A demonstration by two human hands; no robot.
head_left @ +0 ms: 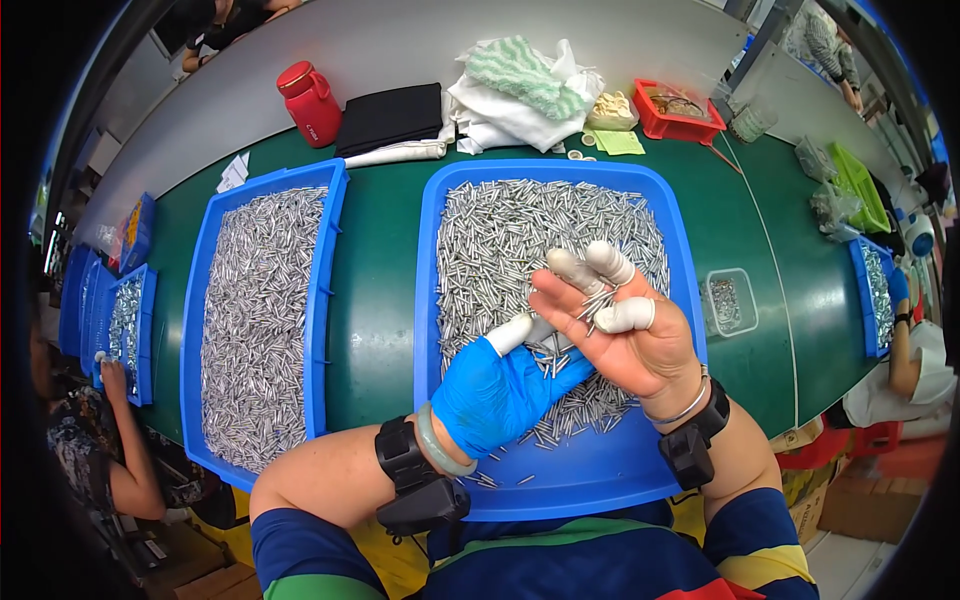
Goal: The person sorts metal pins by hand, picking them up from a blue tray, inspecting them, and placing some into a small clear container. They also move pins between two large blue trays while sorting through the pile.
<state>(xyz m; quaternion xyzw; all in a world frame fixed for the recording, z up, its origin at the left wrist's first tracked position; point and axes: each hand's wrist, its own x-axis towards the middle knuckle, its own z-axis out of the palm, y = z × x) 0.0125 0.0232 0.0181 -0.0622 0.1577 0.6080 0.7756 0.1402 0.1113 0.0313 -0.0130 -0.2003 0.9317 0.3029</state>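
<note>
In front of me is a blue tray (600, 490) with a thick layer of small silvery metal pins (490, 230). Above it my right hand (645, 345) is turned palm up, white finger cots on several fingertips. Its curled fingers and thumb hold a small bunch of metal pins (597, 300). My left hand (490, 395), in a blue glove with cots over some fingertips, is just beside and below it. Several pins lie in its bent fingers, partly hidden by the right hand. At the tray's near side only a few loose pins are scattered.
A second blue tray (318, 300) full of pins stands left. On the right is a small clear plastic box (733, 302) with pins. Behind are a red flask (309, 104), black cloth (390, 118), towels (525, 80) and a red basket (680, 122). Other people work at both sides.
</note>
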